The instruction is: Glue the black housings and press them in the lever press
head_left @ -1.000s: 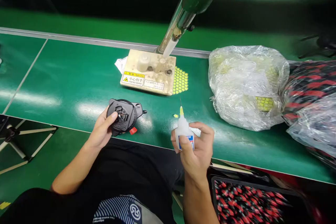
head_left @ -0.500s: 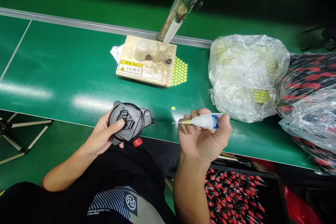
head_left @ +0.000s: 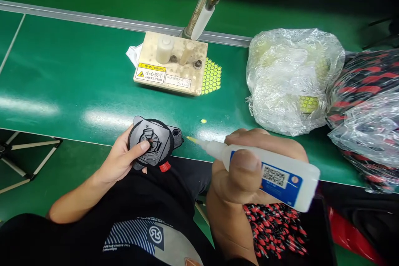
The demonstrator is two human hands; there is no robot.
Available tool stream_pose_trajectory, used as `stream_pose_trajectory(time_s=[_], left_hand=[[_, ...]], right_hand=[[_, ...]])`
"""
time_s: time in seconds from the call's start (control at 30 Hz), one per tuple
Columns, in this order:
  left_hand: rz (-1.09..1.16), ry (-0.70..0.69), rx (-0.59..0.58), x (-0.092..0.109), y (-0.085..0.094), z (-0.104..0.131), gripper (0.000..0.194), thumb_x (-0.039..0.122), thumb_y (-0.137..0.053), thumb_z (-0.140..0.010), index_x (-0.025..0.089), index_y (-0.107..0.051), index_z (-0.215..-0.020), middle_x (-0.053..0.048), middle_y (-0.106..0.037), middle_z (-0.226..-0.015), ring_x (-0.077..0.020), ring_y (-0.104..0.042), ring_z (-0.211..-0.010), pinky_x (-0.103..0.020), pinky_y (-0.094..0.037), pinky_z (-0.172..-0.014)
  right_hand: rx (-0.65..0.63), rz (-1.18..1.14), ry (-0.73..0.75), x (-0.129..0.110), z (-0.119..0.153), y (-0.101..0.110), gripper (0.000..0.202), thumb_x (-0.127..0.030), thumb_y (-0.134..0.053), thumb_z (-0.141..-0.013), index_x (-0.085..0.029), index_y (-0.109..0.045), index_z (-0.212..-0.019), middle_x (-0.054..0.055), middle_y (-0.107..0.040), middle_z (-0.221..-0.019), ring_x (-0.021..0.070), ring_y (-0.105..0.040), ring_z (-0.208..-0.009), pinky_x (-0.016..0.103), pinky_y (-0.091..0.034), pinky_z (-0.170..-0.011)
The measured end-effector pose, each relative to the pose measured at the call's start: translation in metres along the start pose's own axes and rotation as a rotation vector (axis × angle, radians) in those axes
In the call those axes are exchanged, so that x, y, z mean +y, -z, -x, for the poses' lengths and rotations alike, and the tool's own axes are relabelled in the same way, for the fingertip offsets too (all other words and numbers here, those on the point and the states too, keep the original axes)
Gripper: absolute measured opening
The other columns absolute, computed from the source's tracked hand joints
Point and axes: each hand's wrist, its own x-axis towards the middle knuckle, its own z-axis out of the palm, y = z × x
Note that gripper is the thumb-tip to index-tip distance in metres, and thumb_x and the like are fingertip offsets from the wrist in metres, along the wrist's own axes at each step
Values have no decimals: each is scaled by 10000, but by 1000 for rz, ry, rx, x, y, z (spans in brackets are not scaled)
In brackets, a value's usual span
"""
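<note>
My left hand (head_left: pixel 120 158) grips a round grey and black plastic part (head_left: pixel 160 133), thumb pressed on its centre and fingers beneath. This part has a red knob (head_left: pixel 165 166) at its lower edge and a side tab (head_left: pixel 176 133) with a round dark recess. In my right hand (head_left: pixel 229 185) lies a white glue bottle (head_left: pixel 304 181) with a blue label and QR code, held nearly level. Its thin yellowish nozzle (head_left: pixel 193 139) points left, tip close beside the tab; whether they touch, I cannot tell. A small yellow disc (head_left: pixel 203 121) rests on the green bench just beyond.
A beige fixture block (head_left: pixel 187 85) with a warning label stands below a metal post (head_left: pixel 202 2). Beside it lies a cluster of yellow discs (head_left: pixel 212 75). Plastic-wrapped packs (head_left: pixel 280 66) and bagged black-red parts (head_left: pixel 370 108) sit right. Below is a bin of red-black pieces (head_left: pixel 277 232).
My right hand has turned over and raised the glue bottle toward me, bringing its nozzle left to the tab. The tab's round recess now looks dark instead of shiny. My left hand keeps its hold.
</note>
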Motion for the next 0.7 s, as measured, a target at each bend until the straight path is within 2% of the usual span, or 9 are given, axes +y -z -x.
stream_pose_trajectory(time_s=[0.13,0.33,0.43,0.63,0.7], left_hand=[[3,-5,-5,1,-1,1,432,441,-890,-857,210,-688,-1161,-29,-724,-854,-146,-666,-542,-214,-550,-396],[6,-12,-15,2,-2,0,410,436,-887,-862,202,-684,-1131,-35,-736,-881,-151,-682,-558,-204,-542,-381],[-7,-8,-11,2,-1,1,428,449,-884,-863,198,-684,-1146,-38,-737,-882,-154,-686,-563,-203,-536,-377],[-21,-3,25,-1,1,2,418,449,-896,-847,216,-700,-1133,-37,-737,-898,-156,-686,-569,-207,-532,-371],[-18,-1,25,-1,2,2,423,447,-900,-842,215,-699,-1133,-38,-736,-896,-160,-686,-571,-208,-532,-368]], right_hand=[[14,17,130,5,-1,-5,103,-284,-663,-943,-225,-662,-859,-17,-644,-741,137,-600,-591,285,-450,-504],[12,28,141,3,-1,-8,13,-236,-675,-922,-244,-672,-912,-17,-653,-758,151,-611,-597,293,-459,-502],[3,42,101,2,-1,-7,47,-210,-658,-927,-247,-679,-909,-7,-633,-733,165,-618,-607,301,-470,-518],[32,33,163,4,-2,-10,55,-247,-673,-932,-237,-655,-880,-20,-667,-750,142,-601,-568,288,-450,-475],[28,43,143,3,-2,-10,68,-263,-660,-944,-246,-660,-879,-21,-661,-743,145,-597,-561,294,-450,-473]])
